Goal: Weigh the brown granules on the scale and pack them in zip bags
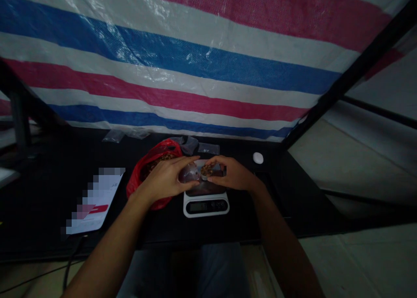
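My left hand [167, 176] is curved with thumb and fingers around a small clear plastic bag [189, 173]. Opposite it, my right hand [236, 174] pinches a small container of brown pieces [206, 171], its rim facing the bag. Both hands are above a white digital scale [206, 206], whose platform is partly hidden by them. Just left of the scale, beneath my left forearm, lies an open red plastic bag [135, 176] filled with similar brown pieces [156, 163]. What the pieces are is too dark to tell.
A lit tablet-like screen [97, 202] lies at the left, with a cable below it. Small clear bags [208, 148] lie behind the scale and more plastic [114, 136] farther left. A white rounded case [258, 158] sits at the right. Striped sheeting [195, 63] hangs behind the black table.
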`<act>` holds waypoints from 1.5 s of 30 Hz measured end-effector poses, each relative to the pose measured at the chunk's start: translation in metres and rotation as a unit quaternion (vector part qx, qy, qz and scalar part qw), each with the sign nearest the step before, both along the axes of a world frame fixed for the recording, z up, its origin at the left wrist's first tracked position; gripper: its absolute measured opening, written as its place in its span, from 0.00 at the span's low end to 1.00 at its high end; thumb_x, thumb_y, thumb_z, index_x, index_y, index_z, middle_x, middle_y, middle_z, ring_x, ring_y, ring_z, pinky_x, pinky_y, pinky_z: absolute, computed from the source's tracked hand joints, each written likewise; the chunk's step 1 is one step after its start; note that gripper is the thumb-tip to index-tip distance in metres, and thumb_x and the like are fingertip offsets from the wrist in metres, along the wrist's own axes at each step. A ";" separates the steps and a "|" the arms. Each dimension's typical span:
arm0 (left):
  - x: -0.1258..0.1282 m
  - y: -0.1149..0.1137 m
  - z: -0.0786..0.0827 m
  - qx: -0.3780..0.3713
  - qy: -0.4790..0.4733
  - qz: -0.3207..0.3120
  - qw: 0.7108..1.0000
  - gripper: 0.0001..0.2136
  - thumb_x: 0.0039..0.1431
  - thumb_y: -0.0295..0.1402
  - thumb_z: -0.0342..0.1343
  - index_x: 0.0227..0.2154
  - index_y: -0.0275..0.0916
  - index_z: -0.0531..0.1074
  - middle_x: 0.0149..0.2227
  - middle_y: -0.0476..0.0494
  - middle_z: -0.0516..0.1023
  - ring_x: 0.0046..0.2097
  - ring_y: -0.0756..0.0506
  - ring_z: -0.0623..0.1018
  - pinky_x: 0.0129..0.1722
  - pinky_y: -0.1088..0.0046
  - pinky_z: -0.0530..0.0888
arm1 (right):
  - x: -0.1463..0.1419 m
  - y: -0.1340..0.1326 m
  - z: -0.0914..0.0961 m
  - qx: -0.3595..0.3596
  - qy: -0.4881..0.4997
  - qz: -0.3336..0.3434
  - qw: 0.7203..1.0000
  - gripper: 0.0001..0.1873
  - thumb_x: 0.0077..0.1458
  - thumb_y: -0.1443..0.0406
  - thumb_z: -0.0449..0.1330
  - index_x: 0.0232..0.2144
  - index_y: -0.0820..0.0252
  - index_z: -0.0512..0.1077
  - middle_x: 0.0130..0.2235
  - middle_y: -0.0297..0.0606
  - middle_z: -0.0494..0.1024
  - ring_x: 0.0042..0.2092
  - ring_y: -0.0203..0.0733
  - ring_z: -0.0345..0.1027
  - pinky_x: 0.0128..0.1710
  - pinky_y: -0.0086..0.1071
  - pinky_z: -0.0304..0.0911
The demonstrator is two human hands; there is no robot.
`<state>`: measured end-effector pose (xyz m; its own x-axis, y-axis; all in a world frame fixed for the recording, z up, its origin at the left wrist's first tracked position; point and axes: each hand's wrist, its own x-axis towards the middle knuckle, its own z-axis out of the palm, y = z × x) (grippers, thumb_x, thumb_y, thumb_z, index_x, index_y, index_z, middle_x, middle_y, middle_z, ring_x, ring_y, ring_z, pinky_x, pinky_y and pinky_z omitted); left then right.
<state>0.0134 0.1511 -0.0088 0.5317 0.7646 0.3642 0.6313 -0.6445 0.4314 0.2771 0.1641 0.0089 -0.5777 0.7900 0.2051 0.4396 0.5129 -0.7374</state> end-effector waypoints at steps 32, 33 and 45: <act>0.012 -0.002 -0.016 0.018 -0.237 0.039 0.971 0.28 0.75 0.46 0.46 0.70 0.38 0.54 0.56 0.33 0.76 0.56 0.37 0.79 0.59 0.52 0.75 | -0.002 0.000 -0.005 0.025 0.126 -0.025 0.991 0.25 0.55 0.68 0.68 0.55 0.53 0.71 0.52 0.41 0.80 0.51 0.46 0.78 0.53 0.42 0.72; 0.012 -0.002 -0.016 0.025 -0.243 0.048 0.968 0.28 0.74 0.47 0.46 0.70 0.38 0.53 0.56 0.33 0.76 0.55 0.38 0.79 0.58 0.53 0.76 | -0.002 0.000 -0.005 0.035 0.079 -0.022 0.996 0.22 0.55 0.68 0.67 0.52 0.54 0.73 0.51 0.41 0.80 0.51 0.46 0.77 0.53 0.43 0.71; 0.020 -0.004 -0.014 0.080 -0.149 0.084 0.982 0.33 0.63 0.45 0.64 0.66 0.41 0.59 0.57 0.34 0.76 0.55 0.35 0.81 0.48 0.59 0.80 | -0.020 -0.007 -0.005 0.129 0.125 -0.027 0.983 0.11 0.59 0.61 0.69 0.44 0.56 0.80 0.47 0.42 0.84 0.51 0.47 0.76 0.54 0.45 0.69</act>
